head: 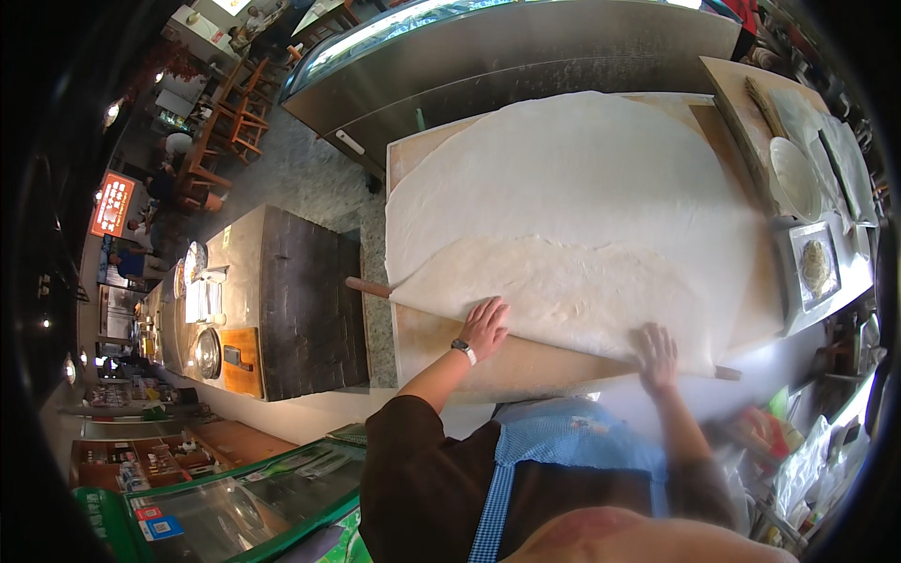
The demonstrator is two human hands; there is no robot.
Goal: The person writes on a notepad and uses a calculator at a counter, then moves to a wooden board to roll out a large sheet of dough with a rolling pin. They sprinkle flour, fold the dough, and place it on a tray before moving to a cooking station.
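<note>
A very wide, thin sheet of dough (584,169) covers most of a wooden board (521,359). Its near part is folded back over itself, leaving a wrinkled flap (556,281). Along the near fold lies a long rolling pin (369,287), mostly hidden in the dough, with both ends sticking out. My left hand (486,328) rests flat on the dough at the fold, left of the middle, fingers a little apart. Nearer the pin's right end (728,373), my right hand (659,354) lies palm down on the dough, slightly blurred. Neither hand grasps anything.
At right stand a white bowl (795,179), a brush-like bundle (766,105) and a tray with a pale lump (816,267). A metal-sided display counter (507,70) borders the far side. Left is a counter (310,302) with a cleaver (237,357) on a cutting board (243,380).
</note>
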